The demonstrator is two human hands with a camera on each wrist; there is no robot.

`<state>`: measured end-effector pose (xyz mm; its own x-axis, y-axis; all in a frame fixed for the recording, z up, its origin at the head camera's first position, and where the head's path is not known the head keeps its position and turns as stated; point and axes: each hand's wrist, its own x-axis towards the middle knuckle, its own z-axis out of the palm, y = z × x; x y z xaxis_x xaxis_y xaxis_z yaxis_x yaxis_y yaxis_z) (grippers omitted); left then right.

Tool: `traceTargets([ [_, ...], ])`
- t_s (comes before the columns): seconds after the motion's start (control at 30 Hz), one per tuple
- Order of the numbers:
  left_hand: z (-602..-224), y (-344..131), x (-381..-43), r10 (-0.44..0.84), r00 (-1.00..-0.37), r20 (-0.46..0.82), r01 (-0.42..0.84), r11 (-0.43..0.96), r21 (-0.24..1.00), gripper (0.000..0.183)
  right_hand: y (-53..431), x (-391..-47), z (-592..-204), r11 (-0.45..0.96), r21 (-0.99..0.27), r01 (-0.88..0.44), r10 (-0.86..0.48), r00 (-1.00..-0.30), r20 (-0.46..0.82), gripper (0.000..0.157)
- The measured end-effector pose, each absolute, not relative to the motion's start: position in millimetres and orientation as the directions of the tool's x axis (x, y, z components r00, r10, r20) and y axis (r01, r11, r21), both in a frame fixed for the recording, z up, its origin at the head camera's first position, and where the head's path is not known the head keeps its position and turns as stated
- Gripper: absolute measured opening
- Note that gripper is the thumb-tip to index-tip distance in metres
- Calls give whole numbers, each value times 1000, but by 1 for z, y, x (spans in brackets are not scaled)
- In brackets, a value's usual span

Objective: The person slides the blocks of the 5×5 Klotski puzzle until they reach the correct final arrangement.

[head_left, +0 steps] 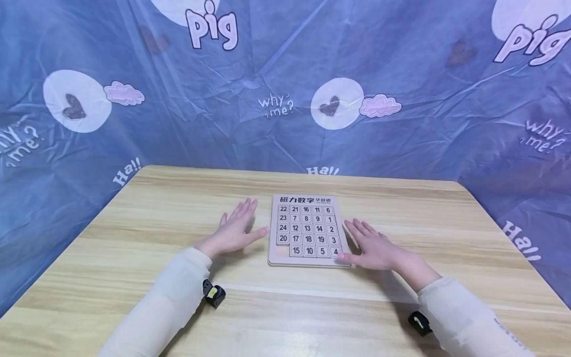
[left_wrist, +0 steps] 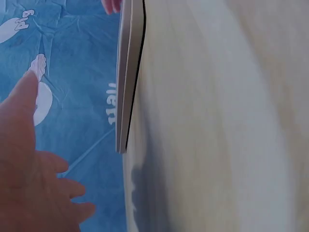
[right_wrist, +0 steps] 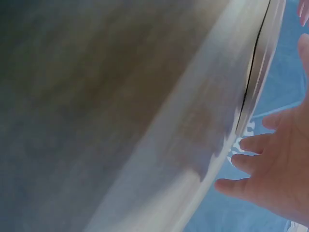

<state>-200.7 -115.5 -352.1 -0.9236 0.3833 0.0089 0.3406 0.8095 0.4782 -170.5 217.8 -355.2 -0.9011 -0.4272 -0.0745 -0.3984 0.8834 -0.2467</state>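
Note:
A number sliding puzzle lies flat on the wooden table, its square tiles set in rows below a printed title. The bare slot is at its bottom left corner, under tile 20. Left of the board, my left hand is held with straight, spread fingers, the thumb pointing at the board's left edge. My right hand is at the right side, fingers extended, its thumb overlapping tile 4 in the head view. Both wrist views show the board's edge beside loosely spread fingers. Neither hand grips anything.
The wooden table has rounded far corners. Behind it hangs a blue printed cloth with words and hearts. Small black devices are strapped to both sleeved wrists.

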Motion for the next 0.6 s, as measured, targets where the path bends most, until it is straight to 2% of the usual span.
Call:
traceTargets([
  [0.33,-358,-113,-197,416,-909,-24,350,794,497,91,217,-169,-360,859,-279,-429,-463,-883,-68,91],
  [0.6,-368,-111,-193,426,-904,-33,373,823,428,101,215,-165,-363,867,-259,-426,-458,-885,-79,93],
])
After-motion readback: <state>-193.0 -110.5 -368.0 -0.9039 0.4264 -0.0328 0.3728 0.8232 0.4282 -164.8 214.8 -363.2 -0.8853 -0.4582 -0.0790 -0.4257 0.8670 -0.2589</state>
